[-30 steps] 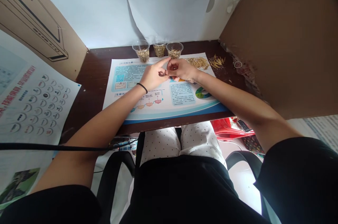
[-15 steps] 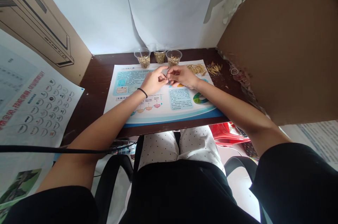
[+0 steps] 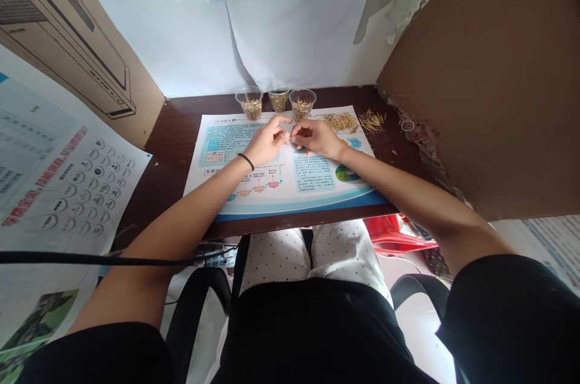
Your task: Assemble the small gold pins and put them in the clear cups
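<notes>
Above a printed blue-and-white paper sheet point(image 3: 317, 185) on the dark wooden table point(image 3: 181, 172), a tiny slim item point(image 3: 289, 138) (too small to identify) is being pinched where the pressed-together fingertips of the left hand point(image 3: 268, 144) and right hand point(image 3: 318, 137) meet. Both forearms are being held low, which steadies the fine pinch, while clear plastic cups point(image 3: 251, 104) of brass-coloured pins point(image 3: 339, 122) are being left just beyond.
</notes>
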A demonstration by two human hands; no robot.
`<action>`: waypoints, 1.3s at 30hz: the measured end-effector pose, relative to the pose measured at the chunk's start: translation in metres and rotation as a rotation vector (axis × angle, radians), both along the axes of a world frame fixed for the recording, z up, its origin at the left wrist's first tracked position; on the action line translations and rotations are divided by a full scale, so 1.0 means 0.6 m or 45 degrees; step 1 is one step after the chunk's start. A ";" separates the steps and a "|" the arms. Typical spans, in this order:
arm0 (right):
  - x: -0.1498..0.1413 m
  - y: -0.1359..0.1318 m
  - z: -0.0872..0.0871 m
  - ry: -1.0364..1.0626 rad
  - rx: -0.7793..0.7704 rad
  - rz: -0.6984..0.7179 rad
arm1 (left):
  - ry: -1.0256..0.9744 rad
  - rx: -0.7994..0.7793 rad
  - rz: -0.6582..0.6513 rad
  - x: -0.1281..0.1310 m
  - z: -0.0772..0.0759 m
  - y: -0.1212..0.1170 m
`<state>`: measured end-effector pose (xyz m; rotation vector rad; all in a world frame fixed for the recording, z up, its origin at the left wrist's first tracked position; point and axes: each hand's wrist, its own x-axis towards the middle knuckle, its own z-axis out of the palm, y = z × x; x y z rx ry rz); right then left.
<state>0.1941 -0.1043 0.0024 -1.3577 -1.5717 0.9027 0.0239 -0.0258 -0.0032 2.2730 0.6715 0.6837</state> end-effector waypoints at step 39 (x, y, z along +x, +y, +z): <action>0.009 0.014 -0.002 -0.061 -0.055 0.085 | 1.030 0.460 0.326 0.002 0.163 0.179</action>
